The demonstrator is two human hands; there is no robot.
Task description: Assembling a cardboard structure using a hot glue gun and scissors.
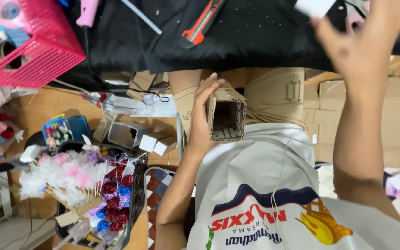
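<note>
My left hand (203,113) grips a small open-ended cardboard box (226,115) against my lap, its hollow square mouth facing the camera. My right hand (359,39) is raised at the upper right over a black cloth-covered table (255,41), its fingers touching a small white piece (315,6) at the top edge; whether it grips the piece is unclear. A red and black utility knife (202,22) lies on the black cloth between the two hands. A pink glue gun (88,13) lies further left.
A pink plastic basket (42,51) sits at the top left. A black crate (137,194) with small ribbon roses and white tufts stands at the lower left. Flattened cardboard sheets (394,115) lie at the right. Small white boxes (156,143) rest on the wooden floor.
</note>
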